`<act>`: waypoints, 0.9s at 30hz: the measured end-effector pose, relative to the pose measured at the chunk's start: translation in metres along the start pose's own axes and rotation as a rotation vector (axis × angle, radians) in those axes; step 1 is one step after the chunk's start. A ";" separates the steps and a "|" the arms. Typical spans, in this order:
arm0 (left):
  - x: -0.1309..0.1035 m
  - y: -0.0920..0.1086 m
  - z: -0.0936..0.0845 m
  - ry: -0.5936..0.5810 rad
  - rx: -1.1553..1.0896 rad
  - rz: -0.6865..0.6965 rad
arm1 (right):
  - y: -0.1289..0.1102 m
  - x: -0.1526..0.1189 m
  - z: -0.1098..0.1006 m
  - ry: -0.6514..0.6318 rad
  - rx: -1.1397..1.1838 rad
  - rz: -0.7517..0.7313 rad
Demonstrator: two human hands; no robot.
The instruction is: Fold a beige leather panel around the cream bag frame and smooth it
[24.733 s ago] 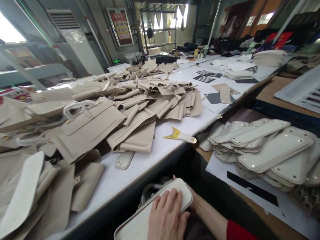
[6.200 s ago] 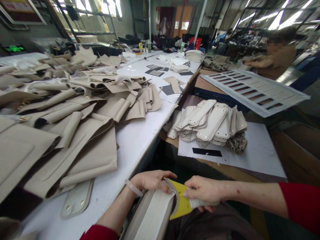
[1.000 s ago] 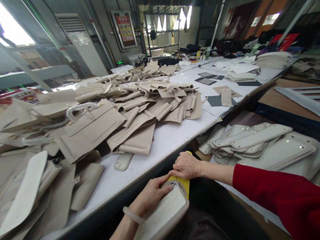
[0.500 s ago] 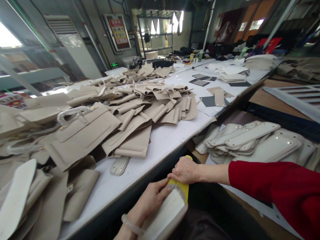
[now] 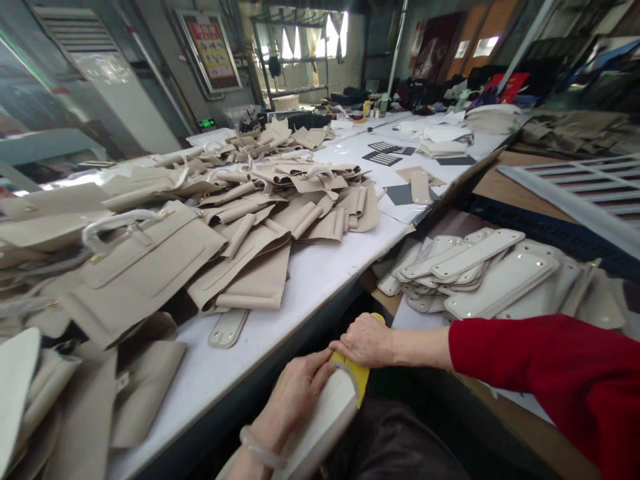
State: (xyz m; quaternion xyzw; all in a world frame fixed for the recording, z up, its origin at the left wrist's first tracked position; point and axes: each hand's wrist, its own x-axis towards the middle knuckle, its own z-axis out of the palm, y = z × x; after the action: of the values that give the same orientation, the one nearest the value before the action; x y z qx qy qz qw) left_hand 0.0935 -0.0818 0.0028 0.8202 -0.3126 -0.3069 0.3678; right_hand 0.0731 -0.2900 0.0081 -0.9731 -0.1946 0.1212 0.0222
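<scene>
Low in the view, my left hand (image 5: 299, 387) is closed on a long pale panel (image 5: 327, 417) with a rounded end, its thumb and fingers at the panel's upper edge. My right hand (image 5: 364, 340) is wrapped round a yellow piece (image 5: 356, 375), which lies against the rounded end of the panel. The fingertips of both hands meet there. The part of the yellow piece under my right palm is hidden. The panel's lower end runs out of the frame beneath my left wrist.
Beige bag parts (image 5: 250, 227) are heaped on the white table (image 5: 320, 283). Riveted pale panels (image 5: 500, 277) are stacked to the right, near a slatted white frame (image 5: 575, 193). Dark sheets (image 5: 400, 195) lie farther back. A riveted piece (image 5: 229, 328) sits at the near table edge.
The scene has shifted left in the view. My hands stay on the panel and the yellow piece, and the panel has tilted slightly, showing more of its curved end.
</scene>
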 end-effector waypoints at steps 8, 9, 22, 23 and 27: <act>-0.003 0.001 -0.009 -0.117 -0.251 0.015 | -0.016 -0.029 0.008 0.029 0.031 0.089; -0.002 0.000 -0.011 -0.135 -0.280 -0.008 | -0.016 -0.033 0.010 0.028 0.039 0.094; 0.017 -0.011 0.001 -0.016 -0.174 -0.170 | 0.009 -0.039 0.037 0.198 0.666 0.331; 0.015 -0.010 0.001 -0.001 -0.148 -0.176 | 0.008 -0.032 0.034 0.199 0.533 0.266; -0.004 -0.011 -0.011 0.004 -0.143 -0.222 | 0.004 -0.012 0.028 0.202 0.070 -0.018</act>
State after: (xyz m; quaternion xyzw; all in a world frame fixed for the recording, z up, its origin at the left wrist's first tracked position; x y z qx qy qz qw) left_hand 0.1020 -0.0686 0.0009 0.8220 -0.1966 -0.3658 0.3897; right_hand 0.0570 -0.2981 -0.0164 -0.9772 -0.1960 0.0292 0.0768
